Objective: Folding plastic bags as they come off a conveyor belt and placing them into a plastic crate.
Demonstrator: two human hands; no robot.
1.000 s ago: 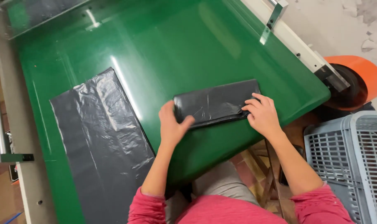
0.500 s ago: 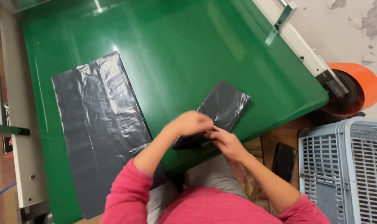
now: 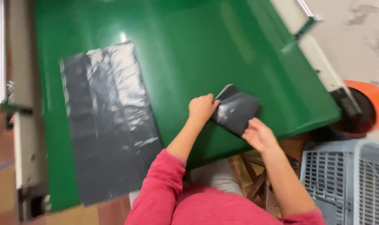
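Two hands are pinching the folded black bag [image 3: 236,111]: left hand [image 3: 202,109] clamping one corner, right hand [image 3: 258,134] gripping the near edge; it's looking limp, light, slippery.

Folded bag [image 3: 236,111] on table [image 3: 189,50], right of flat bag [image 3: 108,121]; crate [image 3: 347,179] right, off table.
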